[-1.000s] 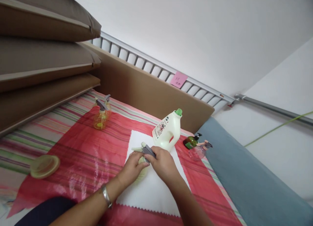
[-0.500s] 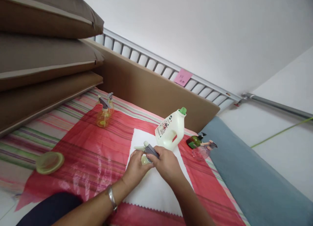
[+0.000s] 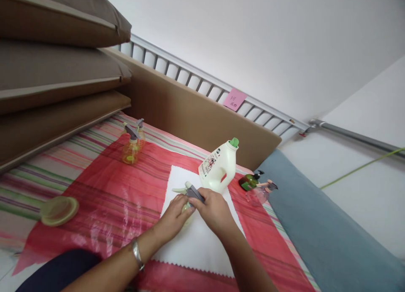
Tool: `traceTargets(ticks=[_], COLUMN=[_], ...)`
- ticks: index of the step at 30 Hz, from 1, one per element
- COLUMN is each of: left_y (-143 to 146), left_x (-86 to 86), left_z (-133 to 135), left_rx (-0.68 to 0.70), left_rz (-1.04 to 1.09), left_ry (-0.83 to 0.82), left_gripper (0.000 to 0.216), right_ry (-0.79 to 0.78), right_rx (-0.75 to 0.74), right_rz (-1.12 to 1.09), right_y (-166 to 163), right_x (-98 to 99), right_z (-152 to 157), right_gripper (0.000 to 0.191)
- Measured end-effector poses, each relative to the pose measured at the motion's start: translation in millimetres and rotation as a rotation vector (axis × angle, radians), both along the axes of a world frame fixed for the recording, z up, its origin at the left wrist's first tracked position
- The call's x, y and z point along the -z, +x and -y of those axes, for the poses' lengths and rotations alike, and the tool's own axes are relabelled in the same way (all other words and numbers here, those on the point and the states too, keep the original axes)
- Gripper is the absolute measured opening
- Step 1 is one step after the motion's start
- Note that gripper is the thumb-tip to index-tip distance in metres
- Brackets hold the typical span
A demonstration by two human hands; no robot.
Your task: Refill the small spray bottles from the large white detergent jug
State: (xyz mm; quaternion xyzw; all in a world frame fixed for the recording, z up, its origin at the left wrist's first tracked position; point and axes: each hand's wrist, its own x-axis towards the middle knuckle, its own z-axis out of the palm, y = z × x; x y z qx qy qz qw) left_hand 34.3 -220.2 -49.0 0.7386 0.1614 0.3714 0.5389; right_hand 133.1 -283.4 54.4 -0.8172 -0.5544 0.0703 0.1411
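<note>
Head view, the only one: I'm working with both hands at frame center, over the white cloth (image 3: 202, 247). My left hand (image 3: 173, 215) is curling, mostly closed, around the body of a small spray bottle (image 3: 189, 218), and my fingers are hiding much of it. My right hand (image 3: 213, 207) is closing, thumb and fingers together, on its gray spray head (image 3: 193, 192), with the pale nozzle end pointing left. Step in hand, as I'm judging it: handling the head at the bottle's neck; can't tell whether I'm twisting it or just steadying it, nor how tightly it's seating. Next move, my read: it's calling for the left hand bracing the body and the right keeping the head square to the neck. Can't tell whether the bottle's base is resting on the cloth. Nearby, the white jug (image 3: 212, 169) is standing just beyond my right hand, with a green cap (image 3: 234, 142) showing. Two amber spray bottles (image 3: 130, 154) are sitting upper left of center, a green pump bottle (image 3: 248, 182) and a clear spray bottle (image 3: 257, 196) are sitting right of center, and a round yellowish container (image 3: 59, 210) is lying lower left, all on the covering, well apart from my hands.
</note>
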Motion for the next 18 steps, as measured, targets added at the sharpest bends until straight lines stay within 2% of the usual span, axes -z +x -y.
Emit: traceTargets(ticks=[5,10,12,15,18], left_y=[2.9,2.7,3.5,6.3,8.1], left_x=[3.0,5.7,6.0,7.9,11.1], left_z=[-3.6,-5.2,-5.5,-4.3,-1.9], left_rx=[-0.180,-0.023,-0.053,-0.195,-0.207], left_rz=[0.004,-0.019,-0.019,-0.023,-0.052], left_ry=[-0.026,0.016,0.014,-0.004,-0.017], left_gripper=[0.025,0.018,0.016,0.024,0.046], right_ry=[0.013,0.011,0.006,0.003,0.008], right_rx=[0.005,-0.006,-0.007,0.002,0.012], right_rz=[0.011,0.015,0.024,0.030,0.032], right_y=[0.6,-1.6,-2.7,-4.5,-5.2], right_x=[1.6,-0.3,-0.6,-0.3,-0.1], right_z=[-1.2,-0.1,0.4,0.4,-0.2], right_gripper=[0.019,0.019,0.019,0.019,0.019])
